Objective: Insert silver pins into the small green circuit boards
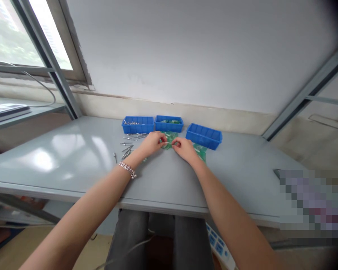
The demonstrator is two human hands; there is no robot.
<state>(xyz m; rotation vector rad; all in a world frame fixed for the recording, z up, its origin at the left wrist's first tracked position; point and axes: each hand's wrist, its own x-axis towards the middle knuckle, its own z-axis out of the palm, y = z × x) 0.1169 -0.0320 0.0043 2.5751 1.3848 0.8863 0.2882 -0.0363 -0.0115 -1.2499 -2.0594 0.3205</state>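
Clearly, I was at a fine handling step, with both hands working on one small piece. On the left of the grey table [160, 182], I saw loose metal pins [126, 144] scattered in front of the left blue bin [139, 129], which held more small metal pieces. Next came my left hand [152, 143], its thumb and fingers pinched on one end of a thin metal piece [169, 143] near the centre of the frame. Behind it stood the middle blue bin [169, 128], with green packets inside, and a green bag [171, 135] lay on the table just beyond the fingertips. From the other side, my right hand [184, 148] also had its thumb and fingers closed on the piece. Farther right were another green bag [202, 150], partly behind that hand, and the right blue bin [203, 141], set at a slant. I judged that the next move called for steady fingertips and a light, even pinch; I could not make out the piece's exact shape.
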